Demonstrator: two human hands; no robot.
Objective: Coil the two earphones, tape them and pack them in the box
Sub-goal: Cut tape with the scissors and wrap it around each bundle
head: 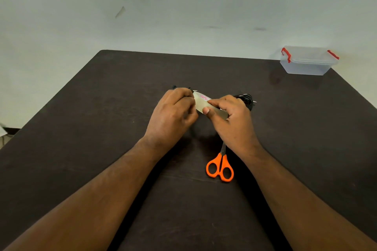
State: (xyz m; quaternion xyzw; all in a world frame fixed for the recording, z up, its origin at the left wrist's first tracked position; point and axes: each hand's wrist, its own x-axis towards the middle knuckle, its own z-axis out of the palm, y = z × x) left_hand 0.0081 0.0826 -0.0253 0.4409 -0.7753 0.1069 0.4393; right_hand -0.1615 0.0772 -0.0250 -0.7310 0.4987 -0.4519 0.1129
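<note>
My left hand (173, 110) grips a black coiled earphone (179, 88), of which only small ends stick out past the fingers. My right hand (228, 116) holds a roll of clear tape (201, 100) with pink print, thumb on its side, right next to the left hand. A second black coiled earphone (245, 99) lies on the table just behind my right hand, its plug pointing right. The clear plastic box (306, 61) with red clips stands closed at the table's far right corner.
Orange-handled scissors (220, 167) lie on the dark table (102, 118) just under my right wrist, blades partly hidden. A pale wall rises behind the table's far edge. The table's left edge runs diagonally at the left.
</note>
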